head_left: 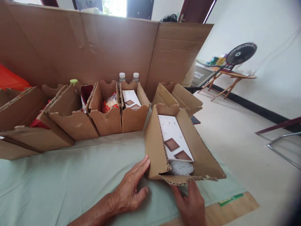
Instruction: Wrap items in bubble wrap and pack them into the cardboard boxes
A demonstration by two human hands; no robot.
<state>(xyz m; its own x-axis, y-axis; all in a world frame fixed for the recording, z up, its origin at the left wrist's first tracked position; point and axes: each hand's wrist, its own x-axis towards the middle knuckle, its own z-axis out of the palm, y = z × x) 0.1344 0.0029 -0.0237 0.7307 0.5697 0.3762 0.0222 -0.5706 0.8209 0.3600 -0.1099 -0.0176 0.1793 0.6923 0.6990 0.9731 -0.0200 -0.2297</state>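
In front of me an open cardboard box (154, 144) stands at an angle on the cloth. Inside it lie a white box with brown square pictures (175, 135) and, at the near end, a clear plastic roll (181, 168). My left hand (129, 186) has its fingers stretched out, their tips against the box's left side, thumb apart. My right hand (191, 204) is at the near edge of the box, with its fingertips hidden beneath the rim; it appears to grip the box there.
Several cardboard bins (134, 121) form a row to the left, holding packets and another white box. Two bottles (135, 77) stand behind them, before a tall cardboard panel (113, 47). More bins (188, 97) sit behind my box. A fan (241, 54) is at the right.
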